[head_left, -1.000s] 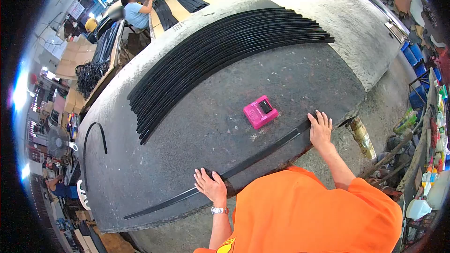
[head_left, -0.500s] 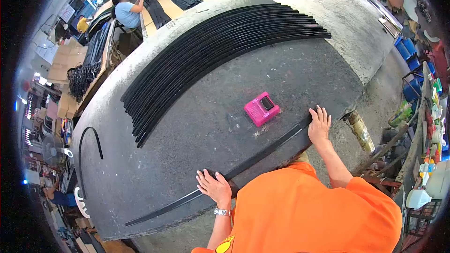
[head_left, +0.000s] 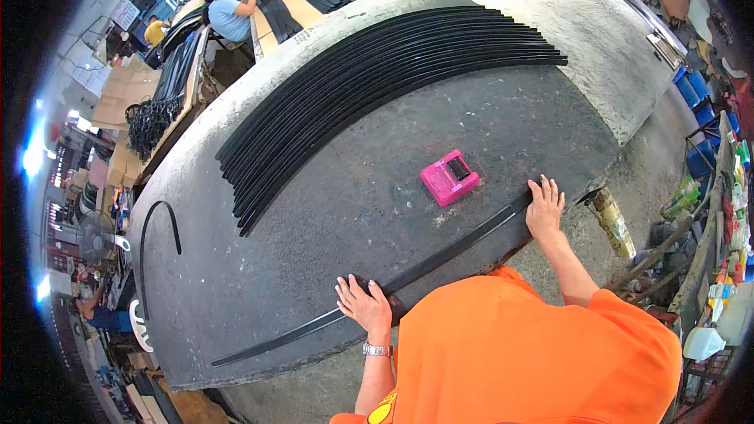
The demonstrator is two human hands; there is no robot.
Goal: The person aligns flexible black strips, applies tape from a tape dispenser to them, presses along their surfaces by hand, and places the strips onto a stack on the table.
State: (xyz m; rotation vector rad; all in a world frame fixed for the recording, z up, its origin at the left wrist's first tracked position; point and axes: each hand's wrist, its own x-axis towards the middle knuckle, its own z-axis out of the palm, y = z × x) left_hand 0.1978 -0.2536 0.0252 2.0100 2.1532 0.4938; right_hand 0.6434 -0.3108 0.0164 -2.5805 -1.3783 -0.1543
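A long black strip (head_left: 440,257) lies along the near edge of the dark table (head_left: 314,282). My left hand (head_left: 365,306), with a watch at the wrist, rests on the strip's middle part, palm down and fingers spread. Farther right, my right hand (head_left: 545,208) lies flat over the strip's right end, which it partly hides. Beyond the strip is a pink holder (head_left: 449,179) with a black insert. Many similar black strips (head_left: 377,78) are laid side by side in a curved row across the table.
A curled thin black strip (head_left: 144,243) lies at the table's left end. Another person (head_left: 228,17) in a light blue top sits at a work table at the upper left. Plastic containers (head_left: 703,343) stand at the right. A fan (head_left: 96,235) is at the far left.
The view has shifted slightly. My left hand has slid a little to the right along the strip. My right hand stays at the strip's right end.
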